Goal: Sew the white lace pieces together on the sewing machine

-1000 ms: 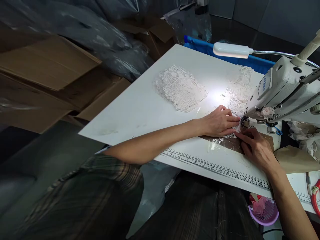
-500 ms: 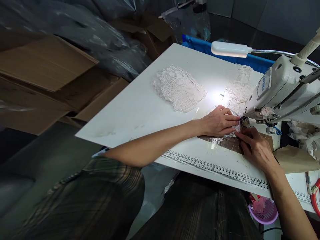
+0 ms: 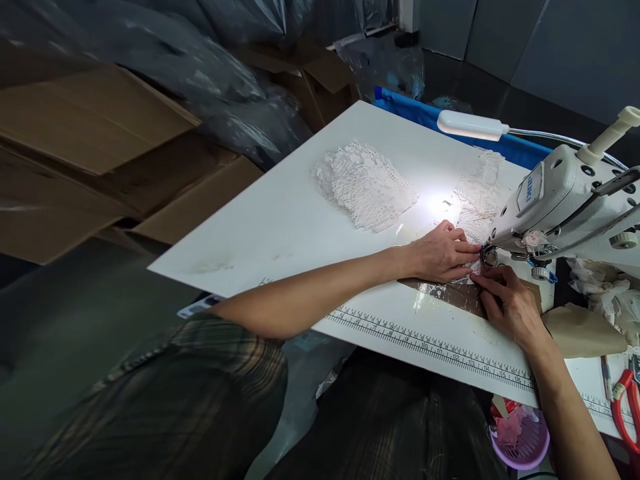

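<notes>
My left hand [image 3: 445, 253] lies flat, fingers stretched out, on a piece of white lace [image 3: 475, 223] at the sewing machine [image 3: 545, 200]. Its fingertips are close beside the presser foot [image 3: 485, 253]. My right hand [image 3: 513, 303] is on the near side of the foot, with thumb and index finger pinched at the lace's near edge. Part of the lace is hidden under my left hand, and the rest stretches away behind the foot. A pile of white lace pieces [image 3: 367, 187] rests farther left on the white table [image 3: 280, 247].
A lamp [image 3: 473, 125] lights the table beside the machine. A printed ruler [image 3: 425, 343] follows the front edge. Red-handled scissors [image 3: 620, 407] and brown paper [image 3: 583, 330] lie at right. A purple basket [image 3: 525, 443] is below; cardboard boxes [image 3: 95, 120] stand left.
The whole view has shifted slightly, so the table and machine appear a little lower. Both hands keep nearly the same places on the lace by the presser foot.
</notes>
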### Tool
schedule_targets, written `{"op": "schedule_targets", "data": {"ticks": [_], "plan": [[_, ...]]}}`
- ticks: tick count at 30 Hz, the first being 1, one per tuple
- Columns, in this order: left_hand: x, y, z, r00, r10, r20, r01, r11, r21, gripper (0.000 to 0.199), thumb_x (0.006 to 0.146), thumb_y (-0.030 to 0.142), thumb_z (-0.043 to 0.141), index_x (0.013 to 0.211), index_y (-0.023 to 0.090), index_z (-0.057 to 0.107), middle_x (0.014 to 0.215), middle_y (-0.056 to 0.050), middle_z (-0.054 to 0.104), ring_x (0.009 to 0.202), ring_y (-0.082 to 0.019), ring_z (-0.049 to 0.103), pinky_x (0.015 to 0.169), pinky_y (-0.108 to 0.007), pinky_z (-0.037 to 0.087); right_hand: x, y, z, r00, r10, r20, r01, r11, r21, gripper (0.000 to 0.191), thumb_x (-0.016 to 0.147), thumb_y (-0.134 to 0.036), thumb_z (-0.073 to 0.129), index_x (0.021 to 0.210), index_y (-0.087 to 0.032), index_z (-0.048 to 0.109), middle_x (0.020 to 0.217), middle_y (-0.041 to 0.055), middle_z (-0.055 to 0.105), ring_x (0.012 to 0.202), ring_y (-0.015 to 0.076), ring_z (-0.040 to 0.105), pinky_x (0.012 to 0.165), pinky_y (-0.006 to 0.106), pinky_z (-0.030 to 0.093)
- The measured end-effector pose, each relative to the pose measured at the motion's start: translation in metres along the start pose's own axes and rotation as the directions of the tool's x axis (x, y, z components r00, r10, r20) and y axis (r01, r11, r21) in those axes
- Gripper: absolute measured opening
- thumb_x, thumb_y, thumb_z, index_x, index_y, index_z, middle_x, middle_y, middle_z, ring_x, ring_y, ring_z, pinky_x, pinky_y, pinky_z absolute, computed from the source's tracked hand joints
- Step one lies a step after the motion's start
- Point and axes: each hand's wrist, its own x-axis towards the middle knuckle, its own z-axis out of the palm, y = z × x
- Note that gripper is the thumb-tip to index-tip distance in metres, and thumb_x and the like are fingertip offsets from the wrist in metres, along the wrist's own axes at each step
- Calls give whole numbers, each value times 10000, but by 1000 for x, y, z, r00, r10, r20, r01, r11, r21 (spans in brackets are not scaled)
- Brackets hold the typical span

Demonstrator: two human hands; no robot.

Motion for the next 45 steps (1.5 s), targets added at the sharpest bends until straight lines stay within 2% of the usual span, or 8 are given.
{"op": "schedule_targets", "data": {"ticks": [9,15,19,23,29,38,45], "plan": [[-1,-1,2,1000,15,-7,-15,1000,21,318,1034,355,417,1220,262,658,1361,-52,639,1057,-250,590,879,-420,348,-2,3,5,999,46,5,-46,999,30,352,894,-205,510,1113,-298,769,1038,58,645,821,159,666,713,286,597],[-2,6,0,994,29,-110,-10,985,173,299,1018,330,451,1181,175,647,1293,-133,648,1026,-251,605,904,-435,380,-2,5,6,1000,30,8,-30,1000,9,349,897,-202,519,1119,-311,765,1035,55,640,819,161,660,699,286,590],[0,8,0,978,95,-183,-63,983,172,236,1007,238,467,1117,165,663,1164,-113,701,974,-218,625,898,-415,399,-2,5,6,1000,23,17,-23,1000,1,351,907,-206,513,1130,-315,761,1048,59,634,822,163,658,696,288,589],[1,8,1,978,145,-150,-132,987,88,241,1029,216,458,1017,203,698,1060,-50,748,873,-164,630,855,-358,410,-2,4,4,999,28,19,-28,1000,3,351,910,-208,494,1112,-295,767,1048,63,632,828,169,663,685,289,585],[-1,7,-1,983,120,-137,-112,992,65,230,1016,283,499,1002,217,719,1106,-40,751,875,-183,628,869,-380,410,-1,3,2,1000,9,22,-10,1000,21,359,904,-199,480,1108,-267,769,1026,77,629,815,176,658,663,294,578],[1,8,-4,993,72,-88,-64,994,89,268,1029,260,445,1042,229,711,1171,-34,729,900,-191,618,885,-387,396,2,3,1,995,47,90,-46,999,-15,391,909,-193,471,1195,-263,730,1034,93,621,765,176,640,656,310,583],[2,11,-2,997,3,-72,5,993,120,248,1024,261,468,1069,193,702,1189,-69,708,899,-198,608,813,-370,385,5,5,5,994,59,95,-52,996,-73,416,918,-215,461,1265,-240,688,1050,108,652,750,175,630,633,286,569]]}}
